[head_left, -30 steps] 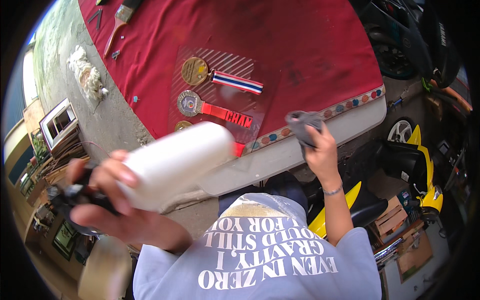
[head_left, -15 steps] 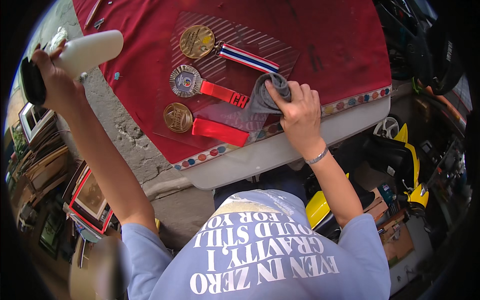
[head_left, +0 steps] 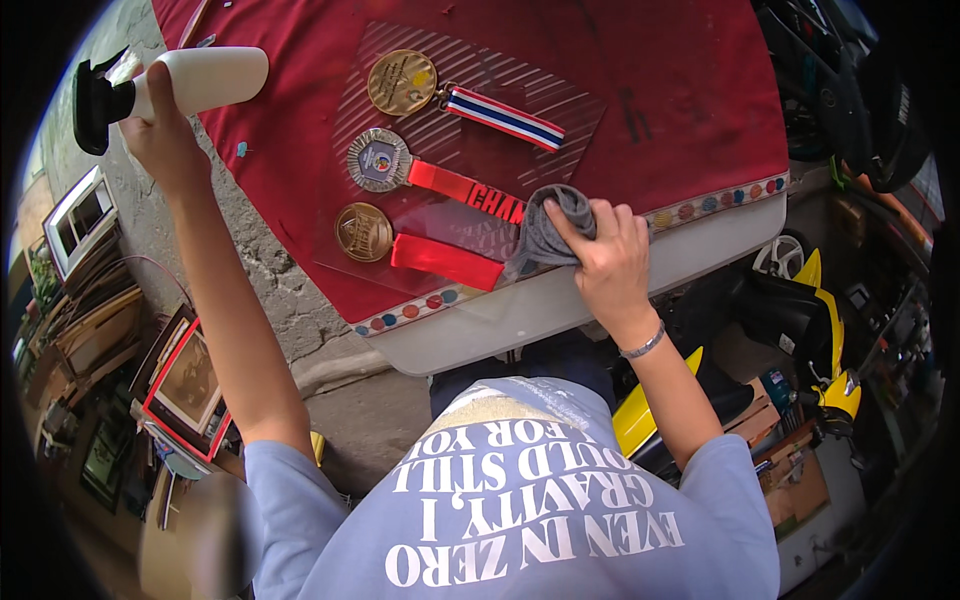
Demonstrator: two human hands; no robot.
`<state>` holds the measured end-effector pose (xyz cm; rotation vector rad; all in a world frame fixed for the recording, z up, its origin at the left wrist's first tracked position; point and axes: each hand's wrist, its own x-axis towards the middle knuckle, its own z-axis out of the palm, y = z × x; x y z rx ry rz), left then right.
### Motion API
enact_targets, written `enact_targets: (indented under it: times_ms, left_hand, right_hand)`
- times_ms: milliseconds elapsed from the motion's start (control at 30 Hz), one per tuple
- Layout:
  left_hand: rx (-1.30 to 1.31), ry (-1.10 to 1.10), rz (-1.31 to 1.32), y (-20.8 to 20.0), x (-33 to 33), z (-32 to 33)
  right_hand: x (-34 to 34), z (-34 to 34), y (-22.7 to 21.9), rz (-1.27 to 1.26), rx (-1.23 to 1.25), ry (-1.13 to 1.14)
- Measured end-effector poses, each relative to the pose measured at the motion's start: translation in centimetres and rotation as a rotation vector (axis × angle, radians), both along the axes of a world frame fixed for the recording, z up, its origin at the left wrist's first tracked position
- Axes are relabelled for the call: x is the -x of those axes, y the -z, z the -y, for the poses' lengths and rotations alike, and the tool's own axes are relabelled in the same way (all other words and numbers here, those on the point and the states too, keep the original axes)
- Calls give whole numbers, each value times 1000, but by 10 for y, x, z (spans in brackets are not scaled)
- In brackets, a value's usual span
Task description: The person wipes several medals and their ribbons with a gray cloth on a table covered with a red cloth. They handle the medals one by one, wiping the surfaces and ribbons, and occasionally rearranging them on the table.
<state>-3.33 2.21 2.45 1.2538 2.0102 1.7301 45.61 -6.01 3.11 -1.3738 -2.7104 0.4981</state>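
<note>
Gray cloth bunched in the right hand, spray bottle gripped in the left

Nearest me is the wearer's light blue shirt [head_left: 520,545], with both forearms reaching outward and the hands well apart. Just past the pale table edge [head_left: 470,337], I have the right hand [head_left: 615,255] clamped on a gray cloth [head_left: 548,228], which sits at the near right part of a clear striped sheet [head_left: 490,75] and covers the end of the middle medal's ribbon.

Three medals lie on that sheet: a bronze-toned one [head_left: 363,232] with a plain red ribbon, then a silver-toned one [head_left: 379,160] with a lettered red ribbon, then a gold-toned one [head_left: 402,83] with a red, white and blue ribbon. Under them I see a red tablecloth [head_left: 700,90] with a dotted trim.

Out to the left, my left hand [head_left: 165,140] is closed around a white spray bottle [head_left: 220,78], tipped sideways, its black head pointing away from the table. A dark motorcycle [head_left: 850,115] stands beyond the table's right side.
</note>
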Motion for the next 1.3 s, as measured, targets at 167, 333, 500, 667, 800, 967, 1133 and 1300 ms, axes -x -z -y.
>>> enact_targets:
  times_ms: [167,333,500,667,800,967,1133,1300]
  left_hand:
    - [0,-243,42,35,-54,57]
    - [241,-214,-200,44,-99,122]
    - [320,108,-301,44,-97,142]
    - [404,370,-431,31,-90,125]
    - [442,459,-503,30,-83,110]
    - [416,495,-471,42,-74,107]
    - [393,504,-534,44,-76,106]
    - [447,543,-562,42,-77,109]
  right_hand:
    - [16,-42,-3,-23,-22,-58]
    - [-2,-35,-1,-8,-20,10]
    - [9,-48,1,-48,-64,-53]
    - [8,-44,-5,10,-56,-9]
    - [10,-37,-3,-33,-49,-70]
    - [9,-27,-8,93,-53,-73]
    - [9,42,-15,29,102,-116]
    - [27,32,-10,32,68,-127]
